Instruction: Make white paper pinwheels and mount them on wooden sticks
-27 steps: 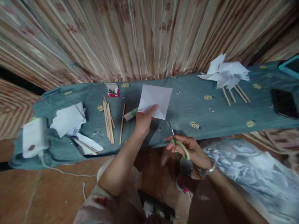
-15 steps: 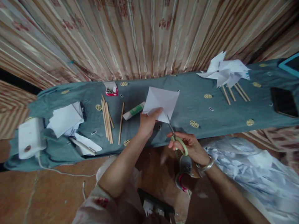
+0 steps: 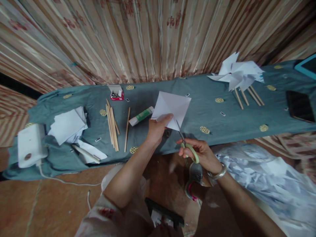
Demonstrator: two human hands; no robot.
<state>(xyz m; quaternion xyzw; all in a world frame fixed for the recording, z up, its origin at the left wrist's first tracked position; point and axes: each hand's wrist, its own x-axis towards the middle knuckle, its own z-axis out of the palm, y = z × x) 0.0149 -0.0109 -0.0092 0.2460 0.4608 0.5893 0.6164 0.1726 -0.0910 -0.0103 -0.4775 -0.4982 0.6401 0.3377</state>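
Observation:
My left hand (image 3: 158,130) pinches a white square sheet of paper (image 3: 174,105) by its near left side, thumb on top. Faint crease lines run across the sheet. My right hand (image 3: 197,151) is closed round the pale green handles of a pair of scissors (image 3: 189,149). Their blades reach into the sheet's near corner. Beside my left hand, partly behind the paper, lies a green and white box (image 3: 141,116). To its left are a single wooden stick (image 3: 127,129) and a bunch of several wooden sticks (image 3: 112,126).
A small red box (image 3: 117,93) of metal pieces, a stack of white paper (image 3: 67,125) and a white corded device (image 3: 31,146) are on the left. Paper pinwheels (image 3: 237,74) on sticks and a dark phone (image 3: 300,106) lie right. A plastic bag (image 3: 266,177) of paper scraps stands below.
The scissor blades reach slightly further into the paper's near corner. Both hands keep their hold, and the view has shifted slightly.

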